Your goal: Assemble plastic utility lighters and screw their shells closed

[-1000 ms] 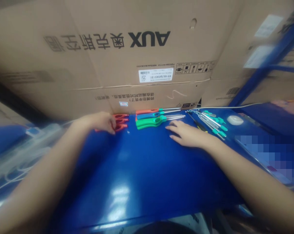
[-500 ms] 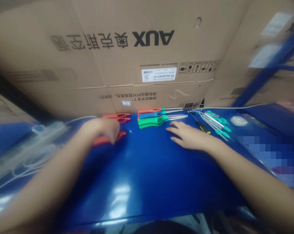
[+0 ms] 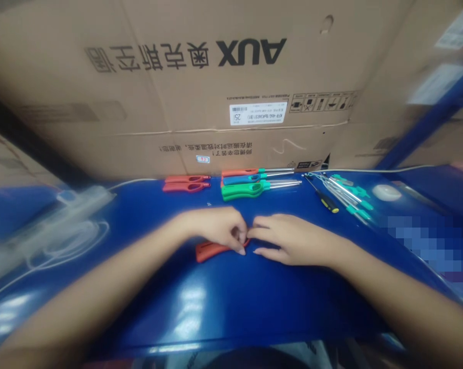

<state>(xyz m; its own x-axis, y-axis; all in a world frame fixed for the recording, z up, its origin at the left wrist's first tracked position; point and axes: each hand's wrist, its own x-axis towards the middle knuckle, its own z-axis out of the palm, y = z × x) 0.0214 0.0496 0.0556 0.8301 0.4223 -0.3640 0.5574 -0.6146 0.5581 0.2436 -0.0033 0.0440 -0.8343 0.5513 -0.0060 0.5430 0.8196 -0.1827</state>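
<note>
My left hand [image 3: 219, 225] is closed over the front part of a red-orange lighter handle [image 3: 210, 249], whose rear end sticks out below the palm. My right hand [image 3: 281, 238] meets it at the handle's front end, thumb and fingers apart; whether its fingertips touch the handle I cannot tell. Behind them, red handles without tubes [image 3: 186, 184] lie at the left. To their right is a row of long-nosed lighters with metal tubes, among them a green lighter [image 3: 242, 191] and a blue lighter [image 3: 241, 179].
A black and yellow screwdriver [image 3: 327, 202] lies beside metal tubes with green ends [image 3: 346, 192]. A white rounded object [image 3: 386, 192] is farther right. At the left sit a power strip [image 3: 58, 220] and coiled white cable [image 3: 76, 241]. A large cardboard box [image 3: 170, 102] walls off the back of the blue table [image 3: 231, 307].
My left hand has carried the red-orange handle from the left to the table's middle, nearer me. My right hand has moved slightly left and nearer, up to the handle's front end.
</note>
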